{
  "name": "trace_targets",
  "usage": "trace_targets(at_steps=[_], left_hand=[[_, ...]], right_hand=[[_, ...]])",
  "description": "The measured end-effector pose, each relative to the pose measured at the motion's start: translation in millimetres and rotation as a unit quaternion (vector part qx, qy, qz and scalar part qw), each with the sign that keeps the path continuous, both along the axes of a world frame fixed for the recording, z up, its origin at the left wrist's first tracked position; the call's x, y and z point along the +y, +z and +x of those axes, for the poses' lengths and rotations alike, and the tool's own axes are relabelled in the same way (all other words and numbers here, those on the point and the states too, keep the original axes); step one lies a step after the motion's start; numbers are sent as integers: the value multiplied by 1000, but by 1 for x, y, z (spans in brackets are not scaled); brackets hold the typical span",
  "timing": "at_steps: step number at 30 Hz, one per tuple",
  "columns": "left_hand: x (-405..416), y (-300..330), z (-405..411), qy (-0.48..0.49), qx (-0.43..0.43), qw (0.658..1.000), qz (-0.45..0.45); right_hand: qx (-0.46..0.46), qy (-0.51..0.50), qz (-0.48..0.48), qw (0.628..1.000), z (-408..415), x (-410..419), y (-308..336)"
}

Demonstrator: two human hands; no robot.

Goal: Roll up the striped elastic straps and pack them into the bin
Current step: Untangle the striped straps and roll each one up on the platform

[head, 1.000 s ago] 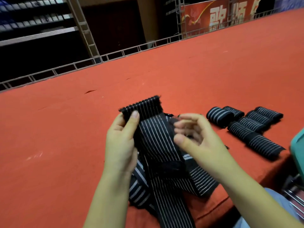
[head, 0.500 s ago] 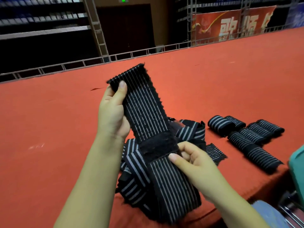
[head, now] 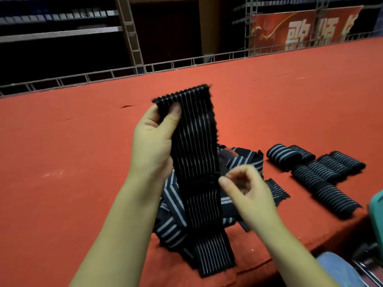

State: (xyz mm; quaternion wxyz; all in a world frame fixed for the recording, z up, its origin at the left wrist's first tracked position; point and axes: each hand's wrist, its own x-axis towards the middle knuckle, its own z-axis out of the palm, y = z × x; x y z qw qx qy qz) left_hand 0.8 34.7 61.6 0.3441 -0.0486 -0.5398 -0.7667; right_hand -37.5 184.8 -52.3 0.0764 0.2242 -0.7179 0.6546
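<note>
My left hand [head: 153,141] pinches the top end of a black strap with thin white stripes [head: 196,141] and holds it upright above the red table [head: 83,162]. The strap hangs down to the table's front edge, with a black velcro patch across its middle. My right hand [head: 248,189] hovers at the strap's right edge beside that patch, blurred, its fingers loosely curled and its thumb tip just meeting the edge. Under the strap lies a heap of loose striped straps [head: 244,160]. Several rolled straps [head: 319,172] lie in rows to the right. The teal bin [head: 377,214] shows at the right edge.
The table's front edge runs diagonally at the lower right, with my knee [head: 335,270] below it. A metal rail [head: 165,65] borders the far edge, with dark shelving and a red banner [head: 300,32] behind.
My left hand keeps the strap's top end raised. My right hand has let go of the velcro patch and moved off to the strap's right side.
</note>
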Motion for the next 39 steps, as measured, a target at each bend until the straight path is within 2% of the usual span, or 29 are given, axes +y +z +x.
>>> trace_targets(at_steps=[2, 4, 8, 11, 13, 18, 21, 25, 32, 39], left_hand=[[10, -8, 4, -10, -17, 1000, -4], [23, -22, 11, -21, -44, 998, -40], [32, -45, 27, -39, -100, 993, -54], [28, -55, 41, -21, -125, 980, -154], [27, -56, 47, -14, -132, 974, -184], [30, -61, 46, 36, -125, 981, -143], [28, -64, 44, 39, -119, 984, -129], [27, -67, 43, 2, -126, 987, -103], [27, -74, 46, -69, -152, 985, -46], [22, -83, 44, -34, -166, 980, -101]], right_hand=[[-8, 53, -73, 996, -3, 3, 26], [15, 95, -96, 991, -6, 4, 51], [69, 118, -42, 990, -2, 11, 79], [77, 137, 5, 987, 4, 19, 77], [83, 140, 12, 987, 8, 22, 75], [81, 141, 6, 987, 11, 13, 68], [40, 178, -3, 983, 12, 14, 68], [18, 211, 38, 977, 10, 24, 66], [62, 138, 55, 987, 9, 22, 58], [-8, 179, 35, 983, 7, 15, 49]])
